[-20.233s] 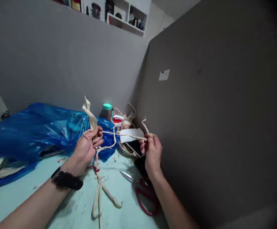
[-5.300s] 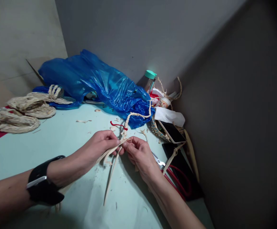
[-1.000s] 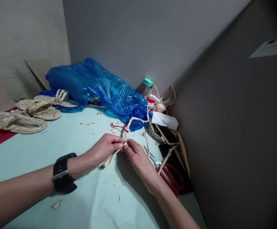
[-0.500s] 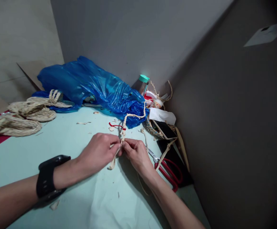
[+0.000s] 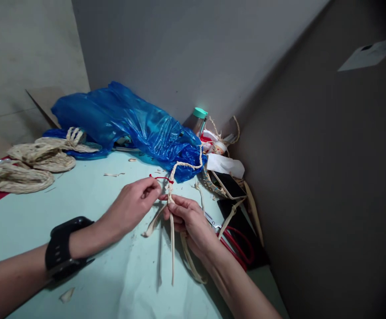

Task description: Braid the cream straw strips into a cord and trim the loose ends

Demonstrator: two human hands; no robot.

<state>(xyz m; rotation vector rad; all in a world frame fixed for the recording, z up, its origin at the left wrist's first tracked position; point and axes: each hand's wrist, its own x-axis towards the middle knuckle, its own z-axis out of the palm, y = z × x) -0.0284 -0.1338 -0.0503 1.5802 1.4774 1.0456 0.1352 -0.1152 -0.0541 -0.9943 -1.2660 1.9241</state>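
Observation:
A pale braided cord of dried plant fibre (image 5: 179,164) runs down from the blue bag, with a red string (image 5: 161,177) tied round it. My right hand (image 5: 193,221) pinches the braid's lower end between thumb and fingers. Below that grip, loose fibre strands (image 5: 172,248) fan out: one straight down, one to the left, others under my right hand. Just left of the braid, my left hand (image 5: 136,206) has its fingers curled together, close to the right fingertips; whether anything is between them is hidden.
A blue plastic bag (image 5: 129,119) lies at the back, beside a bottle with a green cap (image 5: 200,112). Woven straw slippers (image 5: 30,166) sit at left. Red-handled scissors (image 5: 236,243), a phone (image 5: 229,182) and a white paper (image 5: 226,165) are at right, near the partition (image 5: 319,177).
My left hand has moved off the braid, slightly left and up. My right hand keeps hold of it, and loose strands now hang in view below.

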